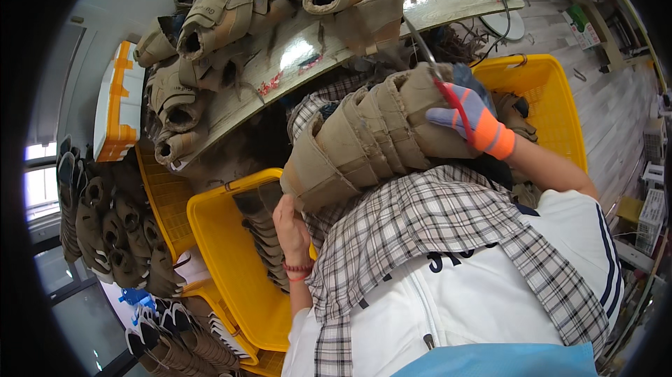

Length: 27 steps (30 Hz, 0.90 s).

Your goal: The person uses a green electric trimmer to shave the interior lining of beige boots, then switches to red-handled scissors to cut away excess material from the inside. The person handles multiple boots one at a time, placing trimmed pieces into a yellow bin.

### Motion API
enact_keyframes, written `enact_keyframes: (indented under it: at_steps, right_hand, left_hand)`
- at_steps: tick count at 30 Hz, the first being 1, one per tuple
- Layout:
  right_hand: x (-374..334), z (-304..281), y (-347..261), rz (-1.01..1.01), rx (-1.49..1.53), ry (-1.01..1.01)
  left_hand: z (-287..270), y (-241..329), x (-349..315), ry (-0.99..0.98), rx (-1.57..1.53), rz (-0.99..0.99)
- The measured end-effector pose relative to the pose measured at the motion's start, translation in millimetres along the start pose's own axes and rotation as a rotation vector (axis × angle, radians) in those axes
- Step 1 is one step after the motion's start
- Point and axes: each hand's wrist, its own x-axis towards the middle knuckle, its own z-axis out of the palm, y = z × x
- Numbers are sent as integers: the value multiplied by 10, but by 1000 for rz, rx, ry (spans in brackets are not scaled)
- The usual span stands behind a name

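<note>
The stack of tan shoe uppers (pixel 381 132), nested one inside another, lies tilted across the checked cloth (pixel 427 209) on the lap, its right end higher. The right hand (pixel 481 126), in a grey-purple and orange glove, is at that end; its grip is closed around the red handles of the scissors (pixel 448 91). The blades point toward the counter (pixel 297 58); contact between blades and stack cannot be confirmed, as the area is blurred. The bare left hand (pixel 288 226) touches the stack's lower left end; whether its grip pinches is not discernible. A yellow bin (pixel 220 258) stands beside this hand.
</note>
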Motion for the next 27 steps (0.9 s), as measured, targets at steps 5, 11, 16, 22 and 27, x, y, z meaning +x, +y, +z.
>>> enact_keyframes:
  at_steps: [5, 11, 16, 22, 27]
  right_hand:
    - [340, 507, 504, 131, 753, -157]
    - [312, 277, 71, 403, 1190, -398]
    - [412, 353, 87, 261, 1158, -469]
    - [484, 934, 840, 43, 650, -62]
    - [214, 850, 1129, -119, 374, -4]
  left_hand:
    - [60, 112, 308, -92, 8, -249]
    - [136, 202, 361, -245, -425, -331]
    - [-160, -208, 395, -202, -638, -213]
    - [-92, -83, 460, -267, -127, -300]
    - [-374, 1084, 864, -241, 1007, -342]
